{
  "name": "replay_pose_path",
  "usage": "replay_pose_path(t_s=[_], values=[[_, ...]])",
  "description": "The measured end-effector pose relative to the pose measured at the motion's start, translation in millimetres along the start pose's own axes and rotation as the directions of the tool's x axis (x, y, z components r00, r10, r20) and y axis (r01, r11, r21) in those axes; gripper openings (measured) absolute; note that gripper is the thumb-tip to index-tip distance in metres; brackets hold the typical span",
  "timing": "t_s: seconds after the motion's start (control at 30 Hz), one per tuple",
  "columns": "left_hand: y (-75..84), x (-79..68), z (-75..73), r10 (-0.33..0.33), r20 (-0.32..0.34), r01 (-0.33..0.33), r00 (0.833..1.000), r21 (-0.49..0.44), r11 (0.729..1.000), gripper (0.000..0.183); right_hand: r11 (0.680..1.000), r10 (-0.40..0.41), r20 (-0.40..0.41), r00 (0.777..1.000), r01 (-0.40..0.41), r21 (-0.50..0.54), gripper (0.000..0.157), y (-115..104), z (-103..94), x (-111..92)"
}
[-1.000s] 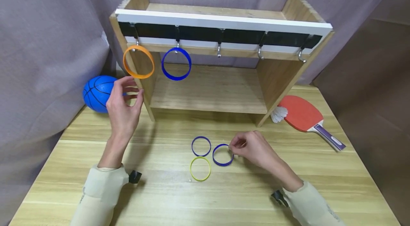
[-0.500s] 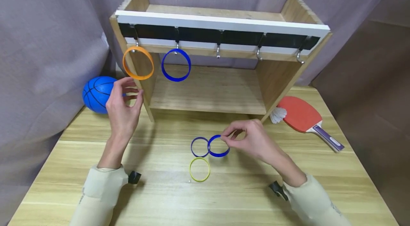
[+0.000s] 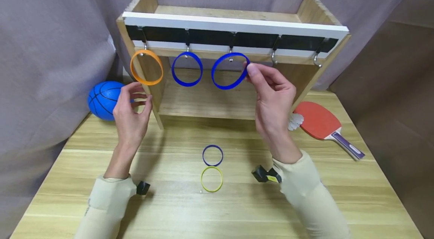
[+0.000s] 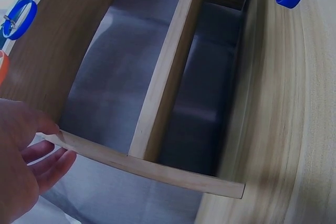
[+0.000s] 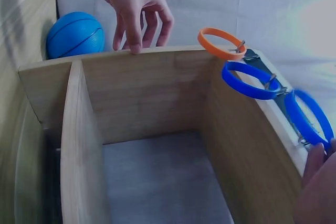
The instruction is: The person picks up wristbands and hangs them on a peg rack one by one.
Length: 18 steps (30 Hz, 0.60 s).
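With thumb and fingertips, my right hand (image 3: 274, 101) pinches the right side of a blue silicone wristband (image 3: 226, 88), raised at the middle hook (image 3: 231, 59) of the rack. In the head view that hook shows inside the band; whether the band rests on it I cannot tell. My left hand (image 3: 131, 116) grips the front edge of the wooden shelf's left side panel (image 4: 100, 149), thumb on the edge and fingers along the outside. On the two leftmost hooks hang an orange wristband (image 3: 133, 70) and another blue wristband (image 3: 187, 85).
A thin dark-blue wristband (image 3: 203, 155) and a yellow wristband (image 3: 212, 191) lie touching on the table (image 3: 176, 209). Left of the shelf sits a blue basketball (image 3: 103, 99). A red table tennis paddle (image 3: 318, 120) and a shuttlecock (image 3: 295, 121) lie at the right. Two hooks (image 3: 317, 60) on the right hold nothing.
My right hand has lifted the blue wristband off the table, away from the thin dark-blue and yellow ones, and brought it up to the middle hook. The left hand has stayed on the shelf.
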<state>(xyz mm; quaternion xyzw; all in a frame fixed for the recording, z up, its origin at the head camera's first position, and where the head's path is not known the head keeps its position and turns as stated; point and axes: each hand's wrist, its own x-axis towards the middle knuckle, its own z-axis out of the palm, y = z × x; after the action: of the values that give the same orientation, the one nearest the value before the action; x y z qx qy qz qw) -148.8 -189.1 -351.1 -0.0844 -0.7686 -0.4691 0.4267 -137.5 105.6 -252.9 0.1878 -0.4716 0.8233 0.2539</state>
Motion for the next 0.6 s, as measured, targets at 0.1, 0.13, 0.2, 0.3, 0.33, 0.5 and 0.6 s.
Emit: replay_pose_path(t_s=[0.1, 0.13, 0.2, 0.3, 0.33, 0.5, 0.6], values=[[-0.3, 0.1, 0.4, -0.003, 0.000, 0.003, 1.000, 0.005, 1.000, 0.038, 0.999, -0.021, -0.076, 0.997, 0.024, 0.036, 0.019, 6, 2.7, 3], [-0.4, -0.1, 0.5, -0.004, 0.001, 0.004, 1.000, 0.006, 1.000, 0.038, 0.999, -0.023, -0.089, 0.996, 0.026, 0.034, 0.019, 7, 2.3, 3], [-0.3, -0.2, 0.5, -0.002, 0.002, 0.002, 1.000, 0.008, 1.000, 0.038, 0.999, -0.033, -0.096, 0.995, 0.035, 0.012, 0.019, 8, 0.9, 3], [0.3, -0.2, 0.3, -0.002, 0.001, 0.002, 1.000, 0.005, 1.000, 0.039, 0.999, -0.044, -0.094, 0.995, 0.042, -0.022, 0.019, 10, -1.5, 3], [0.4, -0.2, 0.5, -0.006, -0.003, 0.006, 1.000, 0.000, 1.000, 0.040, 0.999, -0.046, -0.093, 0.995, 0.043, -0.032, 0.019, 11, -2.3, 3], [-0.3, -0.5, 0.3, -0.001, -0.002, 0.001, 1.000, 0.000, 1.000, 0.039, 0.997, -0.059, -0.096, 0.994, 0.054, -0.061, 0.018, 15, -5.5, 3], [-1.3, -0.8, -0.2, 0.009, 0.006, -0.009, 1.000, 0.011, 1.000, 0.038, 0.993, -0.079, -0.087, 0.993, 0.071, -0.090, 0.018, 16, -6.4, 3]])
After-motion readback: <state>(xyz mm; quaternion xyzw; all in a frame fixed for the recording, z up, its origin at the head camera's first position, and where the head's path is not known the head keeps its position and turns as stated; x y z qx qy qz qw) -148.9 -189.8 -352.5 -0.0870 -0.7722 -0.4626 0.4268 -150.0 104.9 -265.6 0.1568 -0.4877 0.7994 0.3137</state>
